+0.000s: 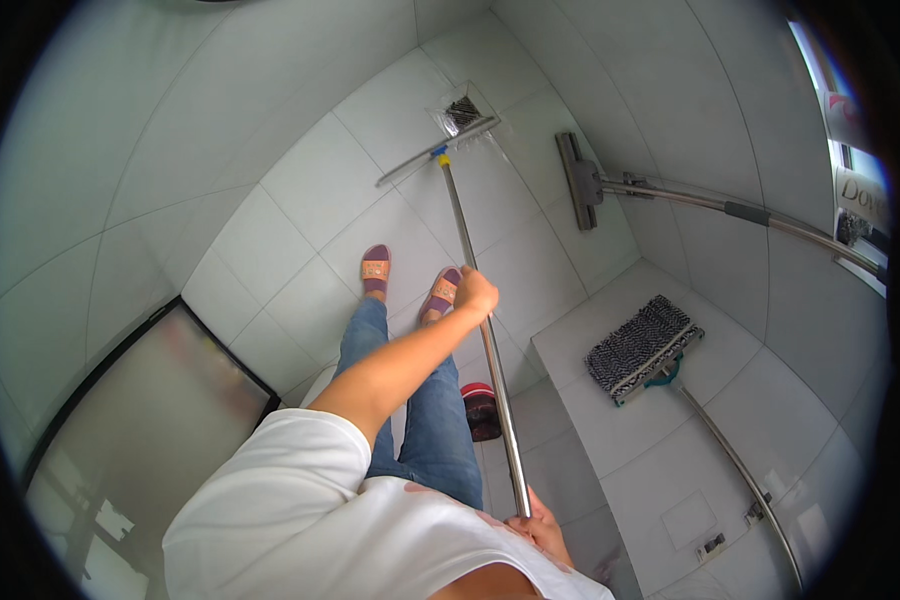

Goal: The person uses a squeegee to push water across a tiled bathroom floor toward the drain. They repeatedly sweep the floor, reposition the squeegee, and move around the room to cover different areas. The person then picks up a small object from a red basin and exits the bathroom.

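Note:
A floor squeegee with a long metal pole (462, 217) reaches from my body out over the tiled floor (292, 210). My left hand (478, 292) is wrapped around the middle of the pole. Lower down, close to my waist, my right hand (544, 526) grips the pole's near end. At the far end, a blue and yellow joint (441, 155) carries the wide squeegee blade (409, 166). The blade's right end lies just in front of a floor drain (463, 112), with wet-looking, shiny tile around it.
A sponge mop (586, 184) leans by the right wall. A flat mop with a shaggy grey pad (640, 346) stands on a raised tiled ledge (622, 442). A frosted, black-framed panel (172, 397) is at left. A red and black object (481, 412) sits beside my legs.

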{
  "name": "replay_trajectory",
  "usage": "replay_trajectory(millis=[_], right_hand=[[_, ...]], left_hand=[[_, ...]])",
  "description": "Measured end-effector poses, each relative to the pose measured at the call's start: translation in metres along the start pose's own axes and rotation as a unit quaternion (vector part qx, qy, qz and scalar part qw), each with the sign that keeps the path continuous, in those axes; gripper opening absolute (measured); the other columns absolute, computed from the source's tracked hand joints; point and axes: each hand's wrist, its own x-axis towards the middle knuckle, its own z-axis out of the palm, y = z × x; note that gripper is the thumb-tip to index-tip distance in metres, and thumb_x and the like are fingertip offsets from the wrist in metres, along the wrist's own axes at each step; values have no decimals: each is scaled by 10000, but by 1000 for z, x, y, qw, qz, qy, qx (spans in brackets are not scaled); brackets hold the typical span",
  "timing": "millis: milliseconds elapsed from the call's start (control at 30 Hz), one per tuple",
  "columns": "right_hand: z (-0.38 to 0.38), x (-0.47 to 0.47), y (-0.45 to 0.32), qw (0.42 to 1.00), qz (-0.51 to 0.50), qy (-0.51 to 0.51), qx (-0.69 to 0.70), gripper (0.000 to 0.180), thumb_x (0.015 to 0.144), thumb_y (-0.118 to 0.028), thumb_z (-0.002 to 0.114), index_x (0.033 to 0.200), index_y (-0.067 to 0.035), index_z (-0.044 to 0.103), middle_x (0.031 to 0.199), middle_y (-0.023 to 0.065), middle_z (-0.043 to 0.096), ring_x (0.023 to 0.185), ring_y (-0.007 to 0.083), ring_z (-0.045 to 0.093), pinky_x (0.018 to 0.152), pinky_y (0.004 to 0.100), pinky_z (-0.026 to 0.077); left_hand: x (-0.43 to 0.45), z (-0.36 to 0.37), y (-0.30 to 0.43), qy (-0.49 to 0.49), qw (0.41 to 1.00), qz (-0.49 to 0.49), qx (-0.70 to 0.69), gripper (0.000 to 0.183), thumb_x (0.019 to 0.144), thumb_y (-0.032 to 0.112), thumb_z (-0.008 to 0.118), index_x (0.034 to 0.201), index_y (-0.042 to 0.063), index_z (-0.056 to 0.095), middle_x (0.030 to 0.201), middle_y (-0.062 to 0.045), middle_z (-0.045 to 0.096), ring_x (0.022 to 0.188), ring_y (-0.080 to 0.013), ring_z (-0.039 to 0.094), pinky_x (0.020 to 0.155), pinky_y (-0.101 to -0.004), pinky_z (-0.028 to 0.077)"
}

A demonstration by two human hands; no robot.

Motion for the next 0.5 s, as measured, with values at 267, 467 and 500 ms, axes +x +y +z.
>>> replay_trajectory(millis=[267, 467, 500], right_hand=[[56, 91, -59, 993, -34, -87, 65, 760, 878, 63, 426, 1557, -206, 217, 498, 9, 379, 312, 140, 390, 343, 258, 352], [63, 120, -75, 994, -60, -76, 55, 764, 885, 57, 421, 1561, -226, 203, 493, 9, 373, 312, 147, 392, 343, 260, 354], [59, 120, -74, 993, -58, -74, 71, 767, 886, 57, 421, 1562, -230, 199, 493, 9, 371, 312, 147, 392, 343, 259, 353]], left_hand=[[89, -75, 87, 44, 995, 63, -55, 324, 869, 11, 525, 1152, -93, 408, 963, -282, 659, 625, -359, 703, 520, -415, 595], [122, -52, 126, 7, 997, 59, -42, 389, 884, 4, 533, 1224, -100, 375, 1000, -268, 656, 629, -321, 699, 490, -387, 575], [122, -44, 126, 18, 999, 49, -16, 368, 891, 21, 526, 1211, -90, 382, 999, -266, 649, 632, -324, 693, 511, -403, 579]])
